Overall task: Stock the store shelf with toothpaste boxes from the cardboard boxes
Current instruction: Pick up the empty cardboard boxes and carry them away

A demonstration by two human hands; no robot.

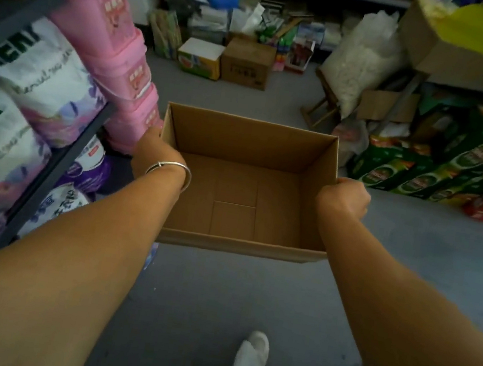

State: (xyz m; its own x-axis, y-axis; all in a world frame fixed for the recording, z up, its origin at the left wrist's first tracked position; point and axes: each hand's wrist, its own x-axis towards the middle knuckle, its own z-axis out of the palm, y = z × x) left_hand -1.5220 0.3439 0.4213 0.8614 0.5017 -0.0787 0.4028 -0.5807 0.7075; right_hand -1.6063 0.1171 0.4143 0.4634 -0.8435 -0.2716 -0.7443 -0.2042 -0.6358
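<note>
An open brown cardboard box (251, 140) hangs in front of me above the grey floor, and its inside holds nothing. My left hand (154, 146) grips the box's left wall, with a silver bangle on that wrist. My right hand (346, 197) grips the right wall's top edge, fingers curled over it. No toothpaste boxes show in this view.
A dark metal shelf (59, 155) on my left carries tissue packs and stacked pink tubs (112, 35). Closed cartons (247, 63) and clutter sit on the floor ahead. Green drink cases (443, 169) and a white sack (361, 63) stand at the right. My white-socked foot (251, 363) is below.
</note>
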